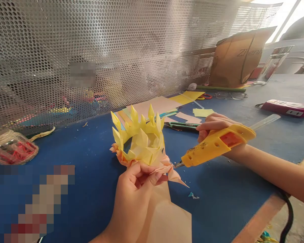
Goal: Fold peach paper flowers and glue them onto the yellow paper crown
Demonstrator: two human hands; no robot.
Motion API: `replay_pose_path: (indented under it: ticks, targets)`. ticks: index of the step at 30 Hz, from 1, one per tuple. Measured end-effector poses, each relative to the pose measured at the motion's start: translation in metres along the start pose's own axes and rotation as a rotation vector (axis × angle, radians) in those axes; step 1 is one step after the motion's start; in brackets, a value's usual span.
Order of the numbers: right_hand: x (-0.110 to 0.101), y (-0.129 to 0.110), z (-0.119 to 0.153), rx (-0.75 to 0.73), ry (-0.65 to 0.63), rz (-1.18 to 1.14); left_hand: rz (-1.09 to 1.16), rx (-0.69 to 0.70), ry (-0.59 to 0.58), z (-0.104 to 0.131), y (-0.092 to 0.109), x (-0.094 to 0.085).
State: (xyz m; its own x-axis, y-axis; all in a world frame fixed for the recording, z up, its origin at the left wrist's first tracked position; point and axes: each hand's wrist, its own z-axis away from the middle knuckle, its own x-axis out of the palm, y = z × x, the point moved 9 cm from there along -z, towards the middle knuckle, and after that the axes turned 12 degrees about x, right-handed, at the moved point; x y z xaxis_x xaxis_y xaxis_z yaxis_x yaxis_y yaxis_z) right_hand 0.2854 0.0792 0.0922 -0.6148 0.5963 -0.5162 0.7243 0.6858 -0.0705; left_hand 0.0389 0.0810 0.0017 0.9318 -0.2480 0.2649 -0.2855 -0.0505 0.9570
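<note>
Your left grip (133,184) hides part of the peach paper (176,176) below the yellow paper ring (145,153); whether the nozzle (179,164) touches that paper is unclear. The glue gun (210,146) covers part of your right grip (215,124). Left of your left grip, the jar (15,150) is cut off and coarse blocks mask some table (91,189). Beyond both grips, shapes behind the perforated screen (131,50) blur. Right of your left grip, a scrap (193,195) is too small to identify.

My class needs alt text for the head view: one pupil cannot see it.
The left hand holds a crown-like ring of folded yellow and pink paper; the right hand holds a yellow glue gun, its nozzle close to the pink edge. Loose coloured paper lies behind on a blue table.
</note>
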Motion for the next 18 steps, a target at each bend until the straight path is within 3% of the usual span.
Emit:
replay_pose_path:
  ticks: [18]
  targets:
    - [0.0043,-0.0097,-0.0026,-0.012,0.051,0.019,0.02,-0.008,0.016,-0.0003,-0.0002,0.0005]
